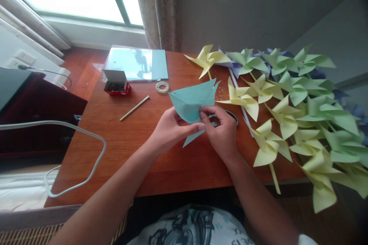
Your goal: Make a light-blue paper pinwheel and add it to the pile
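A light blue paper pinwheel, partly folded, is held up over the middle of the table between both hands. My left hand grips its lower left side, thumb in front and fingers behind the paper. With thumb and index finger, my right hand pinches the paper close to its centre. One pointed corner hangs down below the hands. The pinched spot itself is hidden by the fingers. Behind the right hand, a dark rounded object is partly covered, perhaps scissors handles.
Finished yellow pinwheels and green pinwheels crowd the right side. At the left lie a thin paper stick, a tape roll, an open red box of small dark pieces, and blue sheets in clear wrap. A white cable crosses the left edge.
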Action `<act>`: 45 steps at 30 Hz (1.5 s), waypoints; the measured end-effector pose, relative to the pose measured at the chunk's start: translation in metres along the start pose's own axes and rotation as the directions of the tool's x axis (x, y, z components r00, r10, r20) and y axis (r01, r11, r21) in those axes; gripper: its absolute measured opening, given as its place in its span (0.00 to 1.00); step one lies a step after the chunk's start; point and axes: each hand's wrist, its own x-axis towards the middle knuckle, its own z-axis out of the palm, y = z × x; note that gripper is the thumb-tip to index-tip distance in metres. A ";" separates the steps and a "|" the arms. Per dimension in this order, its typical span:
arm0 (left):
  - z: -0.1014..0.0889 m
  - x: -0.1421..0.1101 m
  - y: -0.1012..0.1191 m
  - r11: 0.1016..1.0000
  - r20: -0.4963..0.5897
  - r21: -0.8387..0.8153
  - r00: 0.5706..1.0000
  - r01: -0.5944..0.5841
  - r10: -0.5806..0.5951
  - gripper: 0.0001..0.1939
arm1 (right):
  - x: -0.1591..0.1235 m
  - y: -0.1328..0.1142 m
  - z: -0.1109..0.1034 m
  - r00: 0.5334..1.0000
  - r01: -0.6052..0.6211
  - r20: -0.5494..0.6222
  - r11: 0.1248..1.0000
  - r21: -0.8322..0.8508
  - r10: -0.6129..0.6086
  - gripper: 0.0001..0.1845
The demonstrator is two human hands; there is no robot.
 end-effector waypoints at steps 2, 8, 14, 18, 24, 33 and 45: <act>0.000 0.000 -0.001 0.998 -0.016 0.064 0.999 -0.027 0.028 0.20 | 0.000 0.001 0.001 1.000 -0.022 -0.001 0.999 0.028 0.022 0.05; 0.001 -0.001 0.000 0.987 -0.099 0.148 0.992 -0.069 0.084 0.11 | 0.000 0.001 0.001 1.000 -0.025 -0.004 0.999 0.035 0.026 0.05; 0.000 -0.002 0.002 0.988 -0.132 0.152 0.990 -0.035 0.055 0.12 | -0.001 -0.002 0.000 1.000 0.006 -0.006 1.000 -0.012 -0.006 0.05; 0.000 -0.002 0.004 0.986 -0.136 0.167 0.990 -0.016 0.039 0.14 | 0.000 -0.002 0.000 1.000 0.005 -0.013 1.000 -0.006 -0.005 0.05; -0.001 -0.002 0.004 0.981 -0.154 0.195 0.987 -0.011 0.042 0.13 | 0.001 -0.002 -0.001 1.000 0.014 -0.013 1.000 -0.021 -0.015 0.05; -0.003 0.000 0.001 0.990 -0.215 0.138 0.976 0.004 0.026 0.14 | 0.001 -0.004 -0.001 0.999 0.053 -0.010 0.998 -0.032 -0.054 0.04; -0.003 0.001 -0.002 0.988 -0.233 0.153 0.971 -0.010 0.046 0.16 | 0.001 -0.006 -0.002 0.997 0.077 0.001 0.996 -0.054 -0.077 0.05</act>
